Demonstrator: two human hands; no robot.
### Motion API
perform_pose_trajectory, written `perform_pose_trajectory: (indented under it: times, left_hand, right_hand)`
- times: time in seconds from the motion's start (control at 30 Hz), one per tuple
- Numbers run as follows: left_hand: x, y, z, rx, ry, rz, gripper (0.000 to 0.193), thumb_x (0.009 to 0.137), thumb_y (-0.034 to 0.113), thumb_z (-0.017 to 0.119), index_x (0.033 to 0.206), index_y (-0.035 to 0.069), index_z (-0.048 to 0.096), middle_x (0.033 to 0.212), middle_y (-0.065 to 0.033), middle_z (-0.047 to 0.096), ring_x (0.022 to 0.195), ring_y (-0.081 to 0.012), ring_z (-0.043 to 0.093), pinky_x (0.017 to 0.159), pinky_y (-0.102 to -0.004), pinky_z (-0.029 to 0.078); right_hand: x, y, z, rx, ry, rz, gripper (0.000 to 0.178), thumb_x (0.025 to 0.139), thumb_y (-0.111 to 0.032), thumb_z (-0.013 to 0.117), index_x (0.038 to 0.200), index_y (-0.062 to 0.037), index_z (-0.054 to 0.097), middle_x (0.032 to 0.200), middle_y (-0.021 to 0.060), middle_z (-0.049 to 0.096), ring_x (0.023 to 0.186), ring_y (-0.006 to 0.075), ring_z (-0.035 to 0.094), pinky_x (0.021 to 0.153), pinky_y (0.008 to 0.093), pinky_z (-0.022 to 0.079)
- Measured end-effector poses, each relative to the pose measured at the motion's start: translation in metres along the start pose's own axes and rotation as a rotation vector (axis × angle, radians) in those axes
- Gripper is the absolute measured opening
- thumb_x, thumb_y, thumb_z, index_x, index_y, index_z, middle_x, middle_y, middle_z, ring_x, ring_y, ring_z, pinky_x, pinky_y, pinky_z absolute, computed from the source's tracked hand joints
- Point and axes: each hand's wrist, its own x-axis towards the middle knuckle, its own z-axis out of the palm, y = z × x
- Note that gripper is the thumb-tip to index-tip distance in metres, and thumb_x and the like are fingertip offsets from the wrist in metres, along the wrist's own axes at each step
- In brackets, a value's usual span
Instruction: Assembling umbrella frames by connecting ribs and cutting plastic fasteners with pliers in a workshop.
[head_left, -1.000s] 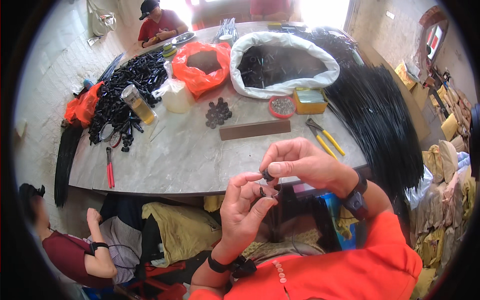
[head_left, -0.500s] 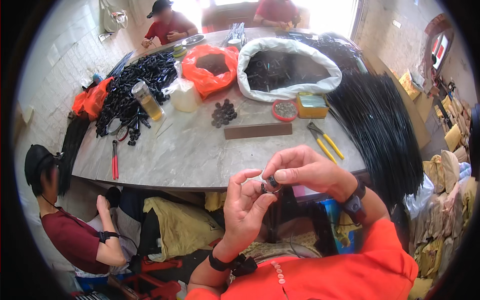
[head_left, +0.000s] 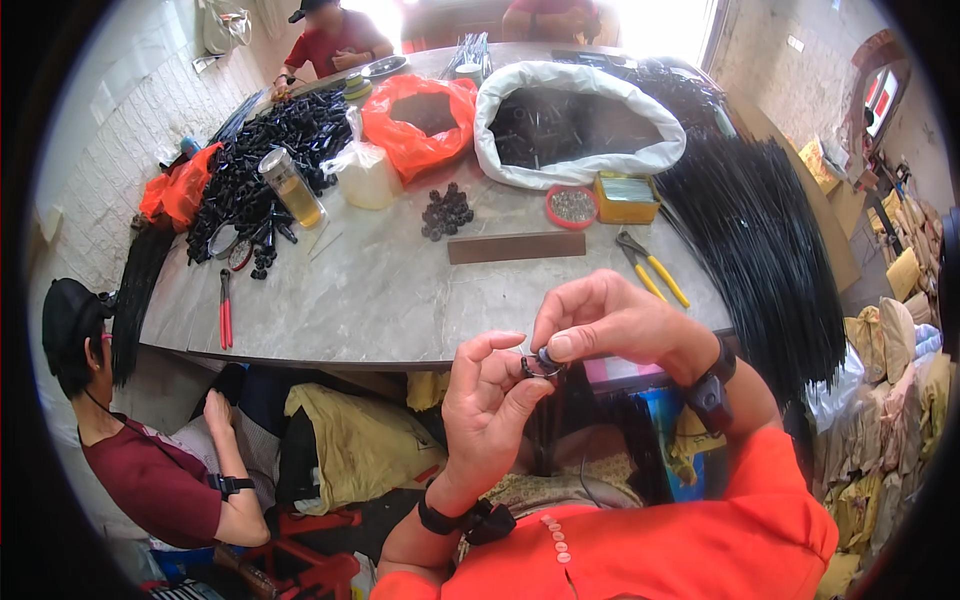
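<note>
Both hands meet just off the table's near edge, around a thin shiny ring with small black pieces on it (head_left: 540, 368). My left hand (head_left: 485, 405) pinches the ring's near left side between thumb and fingers, its index finger raised. Thumb and fingertips of my right hand (head_left: 615, 325) close on a small dark round piece at the ring's far side. Fingers partly cover these parts, so their exact kind is unclear. Beyond the hands, a flat brown bar (head_left: 516, 247) and a cluster of small black knobbed pieces (head_left: 447, 211) lie on the table.
The grey table (head_left: 370, 290) holds yellow-handled pliers (head_left: 655, 270), red-handled pliers (head_left: 225, 310), a red dish of small metal bits (head_left: 572, 206), a white sack (head_left: 580, 180) and long black strands (head_left: 755, 260). A co-worker (head_left: 150, 470) sits at left; two more people work across the table.
Both hands stay together around the ring, which appears tilted a little differently, with the right fingers slightly shifted. The view has moved slightly. The far co-worker's hand has lowered toward the black pile.
</note>
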Motion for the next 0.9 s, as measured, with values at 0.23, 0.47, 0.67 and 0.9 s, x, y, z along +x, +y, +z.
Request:
perform_pose_trajectory:
  times: [0.23,0.47,0.67,0.9]
  left_hand:
    - [-0.002,0.001,-0.002,-0.02,0.007,-0.01,0.04,0.094,-0.005,0.059,0.129,-0.001,0.04,0.102,-0.0112,0.063,0.094,-0.0142,0.061,0.087,-0.0265,0.049]
    - [-0.001,0.003,-0.002,-0.028,-0.008,-0.038,0.039,0.094,-0.005,0.059,0.127,0.0,0.039,0.104,-0.0116,0.063,0.095,-0.0137,0.06,0.087,-0.0265,0.049]
    - [-0.001,0.008,0.004,-0.005,0.039,-0.058,0.037,0.094,-0.006,0.059,0.125,0.0,0.04,0.103,-0.0109,0.063,0.094,-0.013,0.06,0.085,-0.0256,0.049]
    - [-0.002,0.011,0.003,0.071,0.048,-0.061,0.038,0.093,-0.006,0.062,0.123,-0.001,0.04,0.1,-0.0108,0.064,0.091,-0.0134,0.062,0.083,-0.0256,0.05]
  right_hand:
    - [0.004,-0.006,0.004,0.023,0.005,0.053,0.019,0.087,-0.008,0.074,0.1,0.0049,0.07,0.092,0.0088,0.072,0.086,0.0121,0.066,0.079,0.0256,0.052]
    - [0.006,-0.003,0.001,-0.002,-0.01,0.013,0.016,0.085,-0.008,0.075,0.097,0.0032,0.073,0.092,0.0075,0.072,0.088,0.0126,0.065,0.08,0.0264,0.051]
    - [0.007,-0.004,0.0,-0.071,-0.031,-0.018,0.017,0.086,-0.009,0.075,0.098,0.0034,0.073,0.092,0.007,0.071,0.086,0.0126,0.065,0.079,0.0268,0.05]
    - [0.01,-0.01,-0.001,-0.114,-0.15,0.032,0.022,0.087,-0.01,0.075,0.102,0.004,0.066,0.091,0.0065,0.07,0.085,0.0109,0.064,0.076,0.0258,0.05]
